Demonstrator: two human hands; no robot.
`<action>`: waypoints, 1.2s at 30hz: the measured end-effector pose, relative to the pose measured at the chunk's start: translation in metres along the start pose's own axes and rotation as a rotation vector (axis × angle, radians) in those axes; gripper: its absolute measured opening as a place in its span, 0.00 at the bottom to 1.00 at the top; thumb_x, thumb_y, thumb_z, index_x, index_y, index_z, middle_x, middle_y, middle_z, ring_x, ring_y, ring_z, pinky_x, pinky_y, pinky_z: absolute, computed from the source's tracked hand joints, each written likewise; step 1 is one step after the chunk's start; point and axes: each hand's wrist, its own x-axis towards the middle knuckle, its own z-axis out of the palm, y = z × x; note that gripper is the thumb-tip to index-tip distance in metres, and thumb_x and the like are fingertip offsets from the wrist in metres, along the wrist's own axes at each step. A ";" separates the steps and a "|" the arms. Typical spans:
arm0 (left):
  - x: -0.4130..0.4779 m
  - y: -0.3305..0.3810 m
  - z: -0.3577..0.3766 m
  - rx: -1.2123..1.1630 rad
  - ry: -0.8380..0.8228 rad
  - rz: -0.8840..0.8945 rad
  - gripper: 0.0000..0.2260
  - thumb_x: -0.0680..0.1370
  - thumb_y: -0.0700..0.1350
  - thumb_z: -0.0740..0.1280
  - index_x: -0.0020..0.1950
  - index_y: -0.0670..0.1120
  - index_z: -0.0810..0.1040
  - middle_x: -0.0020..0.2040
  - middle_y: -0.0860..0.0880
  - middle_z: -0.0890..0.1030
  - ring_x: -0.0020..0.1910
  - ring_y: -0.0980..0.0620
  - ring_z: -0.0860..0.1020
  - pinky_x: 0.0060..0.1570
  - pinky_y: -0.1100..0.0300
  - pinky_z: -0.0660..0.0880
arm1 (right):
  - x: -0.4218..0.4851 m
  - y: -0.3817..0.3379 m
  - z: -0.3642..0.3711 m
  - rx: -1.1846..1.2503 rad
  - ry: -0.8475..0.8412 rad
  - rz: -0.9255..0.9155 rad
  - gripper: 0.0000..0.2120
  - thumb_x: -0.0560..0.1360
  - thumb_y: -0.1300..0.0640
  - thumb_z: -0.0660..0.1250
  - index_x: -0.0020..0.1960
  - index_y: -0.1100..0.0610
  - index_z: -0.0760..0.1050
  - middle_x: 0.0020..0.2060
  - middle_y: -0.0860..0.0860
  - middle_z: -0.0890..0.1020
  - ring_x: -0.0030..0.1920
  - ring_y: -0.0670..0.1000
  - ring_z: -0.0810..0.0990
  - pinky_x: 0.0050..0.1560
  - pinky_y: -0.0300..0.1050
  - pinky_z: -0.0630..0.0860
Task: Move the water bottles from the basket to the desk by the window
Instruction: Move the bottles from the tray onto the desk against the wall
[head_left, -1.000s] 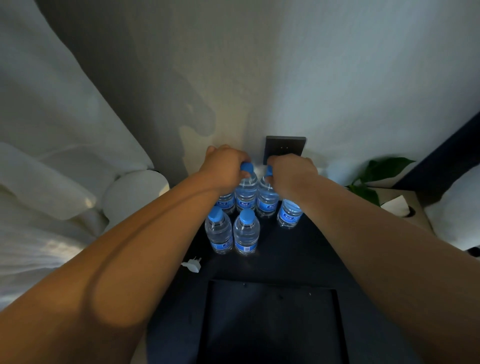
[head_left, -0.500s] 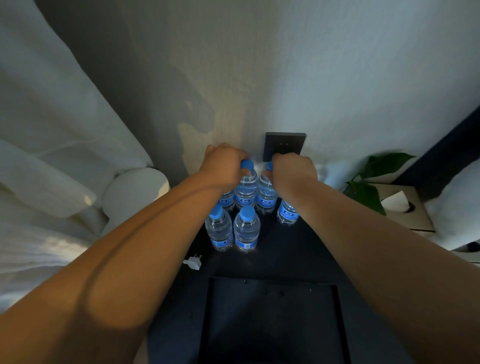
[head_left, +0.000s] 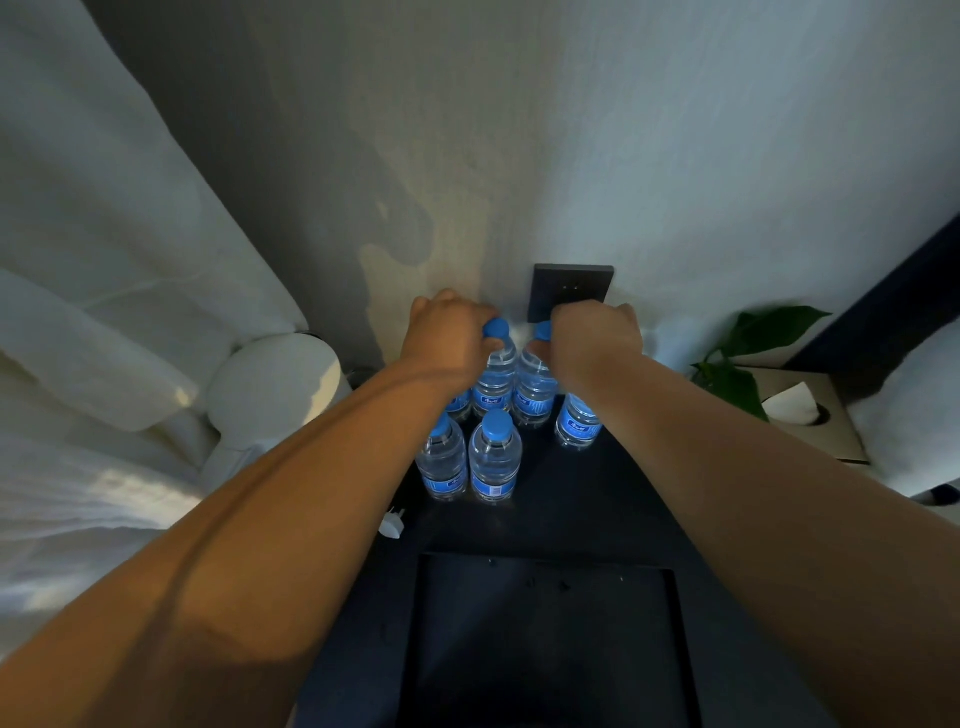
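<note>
Left hand (head_left: 449, 338): closed around bottle tops at the wall.
Right hand (head_left: 592, 338): likewise closed.
Front bottles (head_left: 493, 457): stood upright on the dark desk (head_left: 597, 499).

Six water bottles are showing on the dark desk (head_left: 597, 499): two in front (head_left: 442, 460) (head_left: 495, 457), two behind them under the hands (head_left: 496, 374) (head_left: 535, 384), one peeking out below the left wrist (head_left: 460, 404), and one below the right wrist (head_left: 577, 426). More may be hiding behind the hands. Two hands are reaching in, left (head_left: 449, 338) and right (head_left: 592, 338). One wall socket (head_left: 571, 288), one white plug (head_left: 392, 525), one tissue box (head_left: 810, 410) and one leafy plant (head_left: 753, 353) are sitting around them.
</note>
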 end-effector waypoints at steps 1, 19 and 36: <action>0.000 0.000 0.000 -0.014 -0.006 -0.001 0.14 0.81 0.54 0.68 0.65 0.54 0.81 0.53 0.51 0.83 0.61 0.47 0.73 0.56 0.54 0.60 | -0.002 0.000 -0.001 -0.017 0.011 -0.002 0.17 0.81 0.37 0.63 0.45 0.50 0.71 0.32 0.47 0.69 0.40 0.53 0.74 0.56 0.54 0.66; -0.001 -0.010 0.013 -0.103 0.056 0.021 0.14 0.79 0.55 0.70 0.63 0.55 0.82 0.48 0.53 0.83 0.58 0.47 0.74 0.52 0.55 0.55 | -0.005 0.005 -0.001 0.031 0.070 -0.016 0.16 0.81 0.39 0.63 0.51 0.53 0.71 0.35 0.48 0.70 0.40 0.54 0.73 0.50 0.52 0.66; -0.001 -0.009 0.011 -0.065 0.055 0.013 0.16 0.80 0.55 0.69 0.67 0.55 0.81 0.53 0.51 0.84 0.60 0.46 0.75 0.57 0.56 0.59 | -0.005 0.002 0.011 0.139 0.138 0.001 0.20 0.83 0.41 0.64 0.62 0.58 0.75 0.44 0.54 0.81 0.47 0.58 0.82 0.47 0.50 0.68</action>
